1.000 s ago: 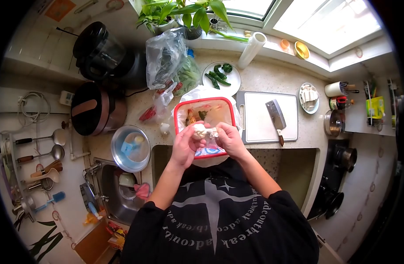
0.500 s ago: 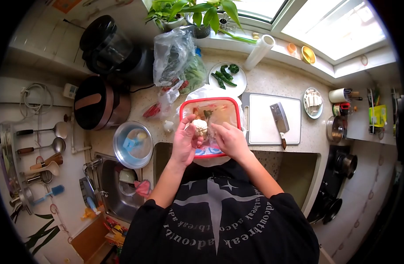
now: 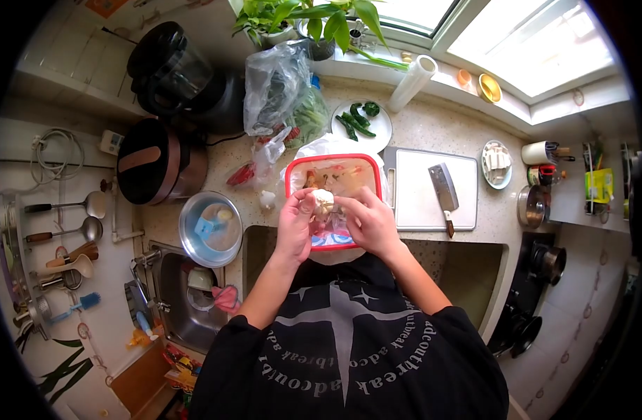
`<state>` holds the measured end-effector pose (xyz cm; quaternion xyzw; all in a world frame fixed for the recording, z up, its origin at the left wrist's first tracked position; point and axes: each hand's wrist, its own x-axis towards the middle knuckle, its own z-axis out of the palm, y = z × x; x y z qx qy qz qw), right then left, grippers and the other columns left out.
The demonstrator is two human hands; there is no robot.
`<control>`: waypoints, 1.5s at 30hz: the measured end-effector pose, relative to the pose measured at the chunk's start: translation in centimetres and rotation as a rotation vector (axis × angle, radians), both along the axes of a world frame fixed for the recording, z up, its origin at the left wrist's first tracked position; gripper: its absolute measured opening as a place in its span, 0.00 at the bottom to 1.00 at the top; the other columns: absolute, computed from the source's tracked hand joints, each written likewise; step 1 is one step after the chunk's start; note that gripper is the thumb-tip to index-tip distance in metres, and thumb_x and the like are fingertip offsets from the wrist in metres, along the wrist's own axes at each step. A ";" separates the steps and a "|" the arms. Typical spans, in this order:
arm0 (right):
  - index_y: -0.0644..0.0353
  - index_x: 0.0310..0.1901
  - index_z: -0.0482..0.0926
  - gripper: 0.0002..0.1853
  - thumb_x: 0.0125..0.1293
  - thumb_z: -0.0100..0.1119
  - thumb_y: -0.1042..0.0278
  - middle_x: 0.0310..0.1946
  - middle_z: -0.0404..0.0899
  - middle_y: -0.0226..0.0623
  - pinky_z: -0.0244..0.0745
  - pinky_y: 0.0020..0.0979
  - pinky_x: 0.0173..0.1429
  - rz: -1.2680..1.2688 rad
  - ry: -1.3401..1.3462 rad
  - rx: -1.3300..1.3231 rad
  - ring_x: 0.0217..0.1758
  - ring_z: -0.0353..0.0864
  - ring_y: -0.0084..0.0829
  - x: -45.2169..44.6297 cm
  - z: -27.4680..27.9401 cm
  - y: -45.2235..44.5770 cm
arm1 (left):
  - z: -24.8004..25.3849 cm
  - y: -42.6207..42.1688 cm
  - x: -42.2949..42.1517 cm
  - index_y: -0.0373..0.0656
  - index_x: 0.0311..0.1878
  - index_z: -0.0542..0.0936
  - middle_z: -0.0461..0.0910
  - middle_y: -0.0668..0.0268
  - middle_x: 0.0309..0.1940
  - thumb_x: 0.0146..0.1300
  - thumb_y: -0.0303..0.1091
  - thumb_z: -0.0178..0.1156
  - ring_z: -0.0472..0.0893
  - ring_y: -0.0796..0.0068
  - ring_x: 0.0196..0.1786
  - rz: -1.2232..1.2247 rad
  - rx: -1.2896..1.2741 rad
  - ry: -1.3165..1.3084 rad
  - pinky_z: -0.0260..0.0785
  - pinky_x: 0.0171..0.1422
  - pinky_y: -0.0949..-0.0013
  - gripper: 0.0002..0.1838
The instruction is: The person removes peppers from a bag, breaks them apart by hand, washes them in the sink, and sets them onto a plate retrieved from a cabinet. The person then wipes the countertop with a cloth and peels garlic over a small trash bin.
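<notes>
A whitish garlic bulb [image 3: 323,202] is held in my left hand [image 3: 295,224], above a red-rimmed bin [image 3: 333,159] lined with a plastic bag. My right hand [image 3: 369,221] touches the bulb's right side, its fingers bent together; whether a bit of skin is pinched between them is too small to tell. Scraps lie inside the bin below. Just left of the bin, another white bulb [image 3: 267,200] rests on the counter.
Right of the bin lies a white cutting board [image 3: 422,189] with a cleaver [image 3: 444,189]. Behind are a plate of green peppers [image 3: 383,131] and plastic bags [image 3: 275,91]. A metal bowl [image 3: 188,231] stands left, above the sink [image 3: 177,301]. A bowl of white pieces [image 3: 496,160] sits right.
The view has shifted slightly since the first frame. My right hand pulled away from the bulb, and its fingers are now back against it. The bulb has turned in my left hand.
</notes>
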<state>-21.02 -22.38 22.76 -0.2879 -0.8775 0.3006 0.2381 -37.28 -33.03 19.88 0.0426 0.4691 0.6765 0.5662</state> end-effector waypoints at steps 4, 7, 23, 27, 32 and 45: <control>0.59 0.54 0.83 0.15 0.65 0.67 0.71 0.32 0.81 0.39 0.78 0.36 0.36 -0.070 0.131 -0.359 0.31 0.83 0.36 -0.6 1.8 -0.2 | 0.8 0.5 0.5 0.42 0.62 0.76 0.84 0.64 0.51 0.72 0.47 0.63 0.84 0.74 0.50 -0.043 0.044 -0.004 0.80 0.51 0.70 0.24; 0.63 0.53 0.83 0.15 0.66 0.67 0.70 0.32 0.83 0.41 0.78 0.34 0.37 -0.059 0.116 -0.516 0.31 0.85 0.34 -0.8 1.4 -0.1 | 1.5 0.6 0.9 0.40 0.64 0.75 0.83 0.62 0.54 0.75 0.42 0.61 0.84 0.72 0.53 -0.082 0.053 -0.059 0.80 0.57 0.67 0.21; 0.63 0.40 0.78 0.16 0.66 0.69 0.58 0.23 0.81 0.40 0.75 0.36 0.33 0.114 -0.024 -0.553 0.27 0.83 0.36 -0.3 1.1 1.0 | 2.2 -0.1 0.2 0.35 0.63 0.76 0.85 0.58 0.49 0.73 0.36 0.64 0.86 0.71 0.49 -0.300 -0.011 0.169 0.82 0.55 0.69 0.21; 0.63 0.42 0.77 0.15 0.66 0.68 0.59 0.23 0.81 0.42 0.76 0.37 0.34 0.138 -0.049 -0.613 0.28 0.84 0.39 -0.4 2.4 1.4 | 1.5 0.0 0.4 0.36 0.62 0.76 0.85 0.60 0.48 0.72 0.37 0.66 0.86 0.72 0.47 -0.224 0.059 0.173 0.84 0.53 0.67 0.21; 0.61 0.42 0.76 0.13 0.68 0.65 0.61 0.24 0.80 0.45 0.77 0.41 0.35 0.100 0.012 -0.574 0.29 0.84 0.46 -0.6 1.8 0.7 | 1.4 0.0 0.8 0.35 0.62 0.75 0.85 0.59 0.50 0.71 0.36 0.67 0.86 0.72 0.51 -0.206 0.069 0.094 0.82 0.58 0.66 0.22; 0.63 0.50 0.75 0.11 0.69 0.57 0.70 0.27 0.80 0.47 0.79 0.43 0.40 0.023 0.109 -0.359 0.33 0.85 0.48 -0.4 -0.8 -0.5 | 1.8 -0.2 1.8 0.37 0.61 0.75 0.85 0.58 0.49 0.76 0.37 0.61 0.88 0.68 0.47 -0.117 0.081 -0.056 0.84 0.54 0.66 0.18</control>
